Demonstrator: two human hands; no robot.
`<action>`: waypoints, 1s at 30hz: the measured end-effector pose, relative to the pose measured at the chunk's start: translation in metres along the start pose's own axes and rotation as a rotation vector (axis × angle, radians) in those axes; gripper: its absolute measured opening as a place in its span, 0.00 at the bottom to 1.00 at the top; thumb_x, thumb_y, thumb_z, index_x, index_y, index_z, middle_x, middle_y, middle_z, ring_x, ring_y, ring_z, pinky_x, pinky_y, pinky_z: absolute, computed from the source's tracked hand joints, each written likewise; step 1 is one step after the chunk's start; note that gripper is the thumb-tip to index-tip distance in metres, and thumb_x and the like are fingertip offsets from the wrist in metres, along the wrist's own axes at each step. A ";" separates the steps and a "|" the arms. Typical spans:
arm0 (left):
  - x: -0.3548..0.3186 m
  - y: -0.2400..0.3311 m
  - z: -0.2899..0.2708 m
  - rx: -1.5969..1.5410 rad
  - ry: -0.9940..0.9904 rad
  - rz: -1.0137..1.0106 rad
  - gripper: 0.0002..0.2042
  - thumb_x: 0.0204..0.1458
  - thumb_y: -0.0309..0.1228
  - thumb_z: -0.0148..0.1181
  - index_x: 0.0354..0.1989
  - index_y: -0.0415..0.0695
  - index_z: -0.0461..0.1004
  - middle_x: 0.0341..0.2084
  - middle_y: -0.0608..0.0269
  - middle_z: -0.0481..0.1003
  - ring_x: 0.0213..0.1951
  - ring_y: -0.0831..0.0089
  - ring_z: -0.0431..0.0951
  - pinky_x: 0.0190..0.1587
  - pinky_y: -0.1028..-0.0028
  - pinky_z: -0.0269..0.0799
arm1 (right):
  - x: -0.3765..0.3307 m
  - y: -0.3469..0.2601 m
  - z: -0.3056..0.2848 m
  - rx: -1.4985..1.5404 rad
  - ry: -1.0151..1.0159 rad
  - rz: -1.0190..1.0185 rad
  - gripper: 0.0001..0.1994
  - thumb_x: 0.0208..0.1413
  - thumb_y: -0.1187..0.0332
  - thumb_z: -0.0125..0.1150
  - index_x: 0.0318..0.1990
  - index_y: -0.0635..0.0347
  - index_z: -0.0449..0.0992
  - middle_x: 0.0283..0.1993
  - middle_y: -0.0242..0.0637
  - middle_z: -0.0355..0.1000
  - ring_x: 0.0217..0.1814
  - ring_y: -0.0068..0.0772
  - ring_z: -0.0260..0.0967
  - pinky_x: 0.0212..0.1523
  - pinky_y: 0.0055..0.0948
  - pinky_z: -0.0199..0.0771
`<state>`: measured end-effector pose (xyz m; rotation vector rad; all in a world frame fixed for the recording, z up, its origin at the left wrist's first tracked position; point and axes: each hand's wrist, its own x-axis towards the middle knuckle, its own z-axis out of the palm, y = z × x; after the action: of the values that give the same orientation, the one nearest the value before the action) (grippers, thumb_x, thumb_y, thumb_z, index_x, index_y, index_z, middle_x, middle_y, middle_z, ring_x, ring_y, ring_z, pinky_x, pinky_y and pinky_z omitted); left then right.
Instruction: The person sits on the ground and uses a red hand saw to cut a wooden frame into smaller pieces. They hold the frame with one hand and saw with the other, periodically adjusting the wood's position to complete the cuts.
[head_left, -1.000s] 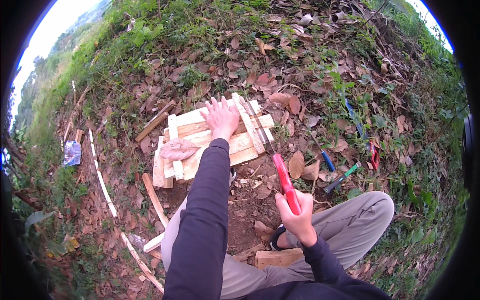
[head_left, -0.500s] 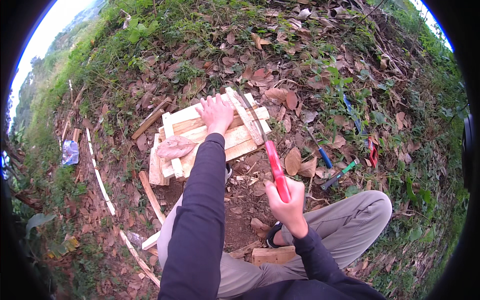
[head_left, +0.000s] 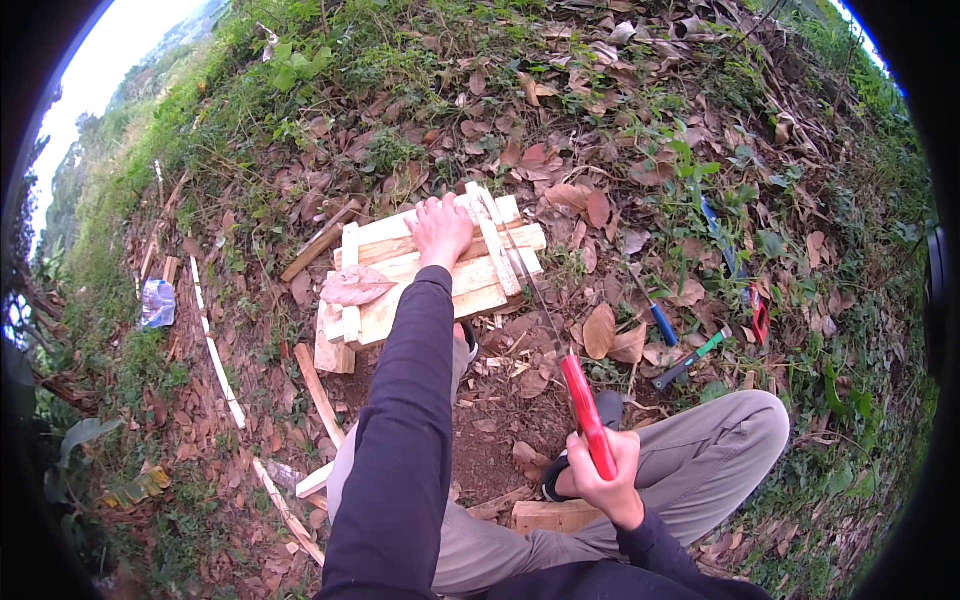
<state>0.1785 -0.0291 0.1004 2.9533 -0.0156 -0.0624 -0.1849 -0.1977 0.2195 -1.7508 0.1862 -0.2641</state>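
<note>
Counted on the leafy ground

One red-handled handsaw [head_left: 580, 400], one wooden slat frame [head_left: 430, 270] (a dry leaf on it), two hands, one blue-handled tool [head_left: 660, 320], one green-handled tool [head_left: 690, 360].

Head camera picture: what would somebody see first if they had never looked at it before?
First, the pale wooden slat panel on the leafy ground in the middle, with the left hand pressed flat on it. Next, the red-handled saw gripped by the right hand, its blade reaching the panel's right edge. Blue and green tools lie to the right.

Long dark navy sleeves [head_left: 405, 420] to wrists above each grip; khaki trousers [head_left: 700, 470]; dark shoe, pale sole [head_left: 556, 480].
</note>
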 end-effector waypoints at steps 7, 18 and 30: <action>-0.001 0.008 -0.002 -0.007 0.081 0.010 0.21 0.64 0.41 0.46 0.62 0.49 0.72 0.62 0.52 0.70 0.69 0.52 0.62 0.71 0.40 0.49 | 0.038 0.006 0.020 0.064 0.044 0.140 0.13 0.53 0.76 0.62 0.19 0.64 0.69 0.12 0.30 0.60 0.14 0.14 0.55 0.17 0.27 0.56; 0.010 -0.007 0.003 -0.032 0.085 -0.025 0.21 0.63 0.41 0.45 0.61 0.48 0.73 0.62 0.52 0.70 0.69 0.52 0.62 0.71 0.39 0.48 | -0.009 -0.003 0.004 0.064 -0.002 0.014 0.10 0.52 0.79 0.62 0.20 0.66 0.71 0.12 0.29 0.62 0.13 0.14 0.61 0.17 0.25 0.57; 0.009 0.008 0.000 0.020 0.090 0.003 0.22 0.63 0.41 0.46 0.62 0.49 0.73 0.61 0.51 0.71 0.67 0.53 0.65 0.69 0.42 0.51 | -0.007 -0.015 0.006 0.038 0.045 0.023 0.10 0.55 0.77 0.60 0.22 0.65 0.70 0.13 0.27 0.64 0.14 0.13 0.61 0.16 0.27 0.59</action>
<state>0.1878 -0.0371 0.1013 2.9732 -0.0080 0.0717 -0.1900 -0.1868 0.2328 -1.7052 0.2330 -0.2889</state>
